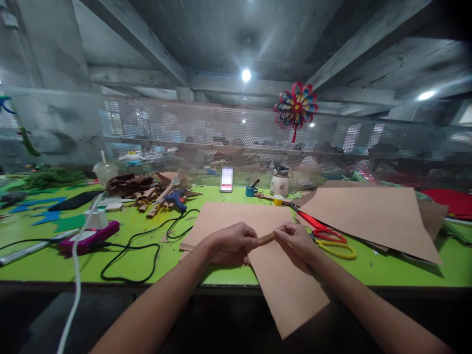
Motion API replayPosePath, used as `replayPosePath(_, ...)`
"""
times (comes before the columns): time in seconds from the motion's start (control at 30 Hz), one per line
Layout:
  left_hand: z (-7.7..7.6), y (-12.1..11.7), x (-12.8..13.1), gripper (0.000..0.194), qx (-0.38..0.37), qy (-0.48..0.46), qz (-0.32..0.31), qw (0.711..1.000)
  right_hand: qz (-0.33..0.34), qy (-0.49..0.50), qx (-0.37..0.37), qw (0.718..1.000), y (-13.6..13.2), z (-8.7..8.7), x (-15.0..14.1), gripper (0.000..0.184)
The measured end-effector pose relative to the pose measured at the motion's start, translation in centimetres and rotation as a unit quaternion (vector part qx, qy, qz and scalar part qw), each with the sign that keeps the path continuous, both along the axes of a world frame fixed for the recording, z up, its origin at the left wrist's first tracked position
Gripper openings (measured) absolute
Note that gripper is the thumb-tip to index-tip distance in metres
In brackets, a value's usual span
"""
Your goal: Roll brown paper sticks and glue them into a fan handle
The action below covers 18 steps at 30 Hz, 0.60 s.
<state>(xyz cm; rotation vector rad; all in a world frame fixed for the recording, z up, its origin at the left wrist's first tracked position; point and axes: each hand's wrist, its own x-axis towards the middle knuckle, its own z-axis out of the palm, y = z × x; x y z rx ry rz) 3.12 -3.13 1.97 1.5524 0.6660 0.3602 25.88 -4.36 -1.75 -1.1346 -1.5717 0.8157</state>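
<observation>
A sheet of brown kraft paper [287, 287] hangs over the near table edge, its far end turned over into a narrow folded strip. My left hand [236, 238] pinches the left end of that strip. At the strip's right end, my right hand [295, 236] grips it between thumb and fingers. Beneath and beyond my hands lies a stack of brown paper sheets [236, 214]. Red-handled scissors [330, 236] and yellow-handled scissors [341, 250] rest just right of my right hand.
A purple power strip [90, 238] with cables and a blue glue gun [177, 199] lie to the left, near rolled paper pieces [151, 196]. Large brown sheets [372, 216] cover the right side. A phone [226, 179], blue cup [250, 191] and bottle [279, 182] stand at the back.
</observation>
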Motion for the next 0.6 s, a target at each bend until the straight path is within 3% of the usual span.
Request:
replayPosePath(0.17, -1.0, 0.2, -0.1, 0.025, -0.041, -0.031, 0.009, 0.999, 0.014, 0.014, -0.005, 1.0, -0.1, -0.1, 0.2, 0.034)
replayPosePath(0.37, -1.0, -0.1, -0.1, 0.018, -0.096, -0.086, 0.005, 0.992, -0.013, 0.02, 0.031, 0.999, 0.4, -0.9, -0.3, 0.032)
replayPosePath(0.6, -1.3, 0.0, 0.1, 0.019, -0.102, -0.09, 0.022, 0.99, -0.038, -0.029, 0.066, 0.997, -0.1, -0.8, -0.9, 0.027)
